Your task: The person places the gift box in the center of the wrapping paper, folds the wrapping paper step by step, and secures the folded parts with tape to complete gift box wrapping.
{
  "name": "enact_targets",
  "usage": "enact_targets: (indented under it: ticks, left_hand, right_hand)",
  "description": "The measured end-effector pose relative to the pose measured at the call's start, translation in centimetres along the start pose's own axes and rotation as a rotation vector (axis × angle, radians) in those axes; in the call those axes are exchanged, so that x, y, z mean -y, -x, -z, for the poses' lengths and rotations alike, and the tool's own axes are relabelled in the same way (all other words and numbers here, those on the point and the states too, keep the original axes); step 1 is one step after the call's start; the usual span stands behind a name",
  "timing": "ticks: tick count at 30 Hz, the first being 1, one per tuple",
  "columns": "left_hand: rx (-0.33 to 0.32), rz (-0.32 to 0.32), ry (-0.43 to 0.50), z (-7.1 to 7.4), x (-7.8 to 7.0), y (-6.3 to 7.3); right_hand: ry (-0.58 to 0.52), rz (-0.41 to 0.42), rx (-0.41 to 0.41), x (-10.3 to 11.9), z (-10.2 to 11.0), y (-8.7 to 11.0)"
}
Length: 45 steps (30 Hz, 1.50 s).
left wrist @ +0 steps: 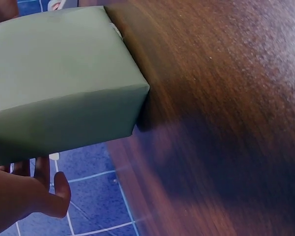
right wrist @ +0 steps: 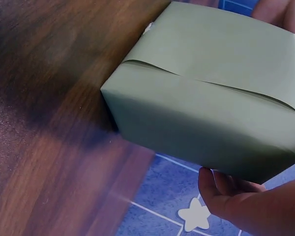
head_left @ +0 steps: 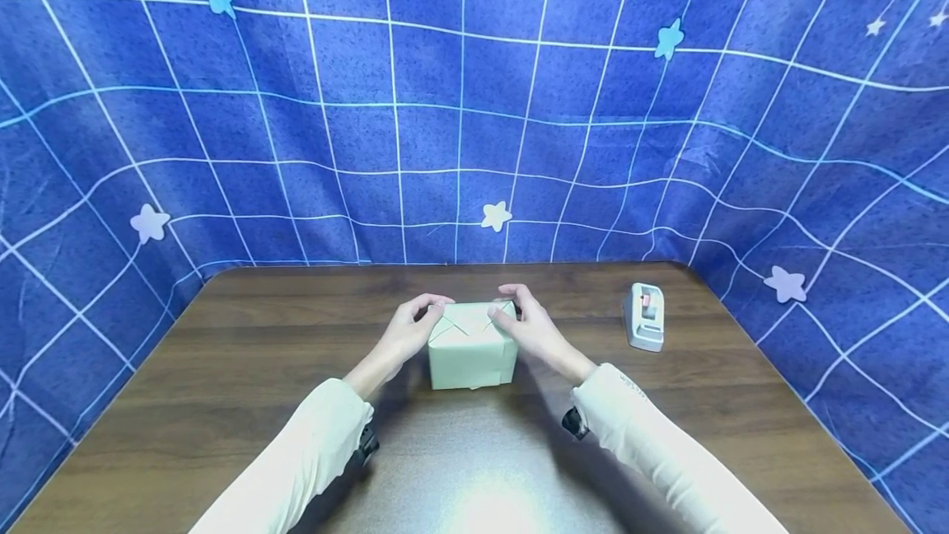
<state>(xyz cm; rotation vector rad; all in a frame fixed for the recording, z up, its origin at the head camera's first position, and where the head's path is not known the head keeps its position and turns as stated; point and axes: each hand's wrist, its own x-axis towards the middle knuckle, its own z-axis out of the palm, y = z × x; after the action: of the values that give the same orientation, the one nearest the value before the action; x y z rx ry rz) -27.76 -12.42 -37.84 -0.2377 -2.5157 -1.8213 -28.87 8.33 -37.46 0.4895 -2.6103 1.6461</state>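
A box wrapped in pale green paper stands on the table in the head view. Folded flaps form crossing creases on its top. My left hand holds its left top edge, with the thumb at the corner. At the opposite top edge my right hand grips the box, its thumb on the top paper. In the left wrist view, a smooth side of the wrapped box faces the camera, with my left hand at its edge. A paper seam crosses the box in the right wrist view, above my right hand.
A white tape dispenser stands on the wooden table, to the right of the box. Blue curtain fabric with white grid lines and stars hangs behind the table and along its sides.
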Motion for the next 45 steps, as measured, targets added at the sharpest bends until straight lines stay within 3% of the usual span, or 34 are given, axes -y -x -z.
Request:
enact_targets:
  ticks: [5, 7, 15, 21, 25, 27, 31, 36, 42, 45]
  left_hand:
    - [-0.01, 0.036, 0.024, 0.0, 0.0, -0.1]
    - [-0.017, 0.055, 0.021, 0.0, 0.8, -0.6]
    - [-0.014, 0.211, -0.05, 0.2, 0.5, -0.1]
    - [0.115, 0.358, -0.055, 0.8, -0.1, 0.5]
    - [0.199, 0.449, -0.11, 1.3, -0.6, 1.0]
    - [0.234, 0.463, -0.129, 1.5, -0.9, 1.2]
    - [0.278, 0.468, -0.126, 1.6, -1.1, 1.3]
    - [0.294, 0.434, -0.115, 1.3, -1.0, 1.3]
    - [0.284, 0.311, -0.052, 1.1, -0.4, 1.2]
    - [0.316, 0.246, 0.007, 1.2, 0.3, 1.1]
  right_hand:
    - [-0.021, -0.057, -0.007, -0.1, 0.1, 0.0]
    - [-0.013, -0.068, -0.029, 0.0, 0.2, -0.1]
    - [-0.018, -0.113, -0.042, -0.2, 0.5, -0.3]
    - [0.089, -0.143, -0.001, -0.3, 0.9, -0.2]
    - [0.059, -0.257, 0.069, -0.5, 1.4, 0.1]
    - [0.028, -0.314, 0.116, -0.6, 1.6, 0.3]
    - [-0.004, -0.359, 0.214, -0.5, 1.9, 0.6]
    - [-0.024, -0.314, 0.29, -0.2, 2.0, 0.8]
    - [-0.032, -0.237, 0.222, -0.3, 1.9, 0.9]
    - [0.034, -0.157, 0.171, -0.8, 1.9, 1.0]
